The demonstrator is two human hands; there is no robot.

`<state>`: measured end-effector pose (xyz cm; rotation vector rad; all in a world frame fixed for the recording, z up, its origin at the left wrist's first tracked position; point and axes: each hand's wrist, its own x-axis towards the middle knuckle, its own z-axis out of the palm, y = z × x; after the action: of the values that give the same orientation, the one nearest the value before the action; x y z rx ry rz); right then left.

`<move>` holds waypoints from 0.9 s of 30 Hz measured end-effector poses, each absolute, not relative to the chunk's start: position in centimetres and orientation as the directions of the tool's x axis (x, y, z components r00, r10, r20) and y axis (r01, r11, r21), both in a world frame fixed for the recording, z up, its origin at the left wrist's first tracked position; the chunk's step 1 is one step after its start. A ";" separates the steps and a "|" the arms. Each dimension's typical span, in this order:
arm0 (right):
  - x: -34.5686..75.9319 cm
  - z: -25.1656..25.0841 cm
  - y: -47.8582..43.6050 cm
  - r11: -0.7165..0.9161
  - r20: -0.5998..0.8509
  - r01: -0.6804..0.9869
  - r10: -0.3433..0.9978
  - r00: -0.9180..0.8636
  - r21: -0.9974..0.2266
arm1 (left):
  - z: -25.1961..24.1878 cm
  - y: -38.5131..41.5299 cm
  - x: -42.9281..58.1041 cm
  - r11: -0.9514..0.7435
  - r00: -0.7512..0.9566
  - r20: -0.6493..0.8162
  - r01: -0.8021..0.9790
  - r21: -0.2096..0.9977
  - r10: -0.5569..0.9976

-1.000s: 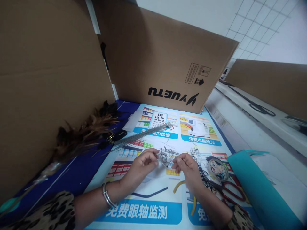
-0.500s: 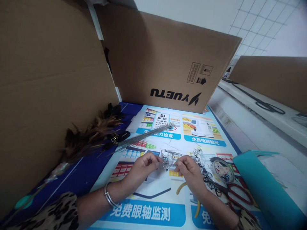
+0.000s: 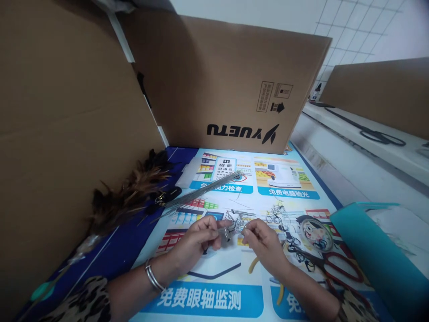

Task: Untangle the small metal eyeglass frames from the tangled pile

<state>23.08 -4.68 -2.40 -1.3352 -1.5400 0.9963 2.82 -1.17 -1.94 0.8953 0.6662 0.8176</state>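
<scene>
Over the near half of the printed mat (image 3: 246, 270), the left hand (image 3: 203, 235) pinches a small clear piece (image 3: 222, 232) between thumb and forefinger, with tiny dark and silvery bits (image 3: 228, 234) at its right end. That piece sits between the two hands, just left of the right hand (image 3: 259, 237), whose thumb and forefinger are drawn together; whether they grip anything is too fine to tell. Farther left, a bundle of thin wires (image 3: 208, 190) slants across the mat, its near end beside brown feathers (image 3: 130, 188). On the right lie tangled dark loops (image 3: 284, 237), a round clear container (image 3: 317, 233), red-handled scissors (image 3: 343, 266) and, farthest right, a teal box (image 3: 365, 250). Yellow handles (image 3: 280, 295) show beneath the right forearm. Cardboard (image 3: 228, 80) stands along the far edge.
</scene>
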 end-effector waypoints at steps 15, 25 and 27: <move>23.3 -2.4 -4.7 0.205 0.185 0.325 0.978 -0.091 -0.923 | -2.2 -0.6 2.7 0.463 0.582 -0.177 -0.389 0.797 0.794; 23.2 -2.3 -4.8 0.130 0.116 0.221 0.991 -0.072 -0.967 | -3.1 -0.3 2.4 0.460 0.559 -0.181 -0.411 0.787 0.809; 23.2 -2.1 -4.8 0.104 0.094 0.180 0.994 -0.063 -0.978 | -3.2 -0.1 2.3 0.429 0.520 -0.185 -0.400 0.810 0.834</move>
<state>23.22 -4.75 -2.15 -1.2410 -1.4296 1.0809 2.33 -0.14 -3.22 0.7864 0.6386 0.8393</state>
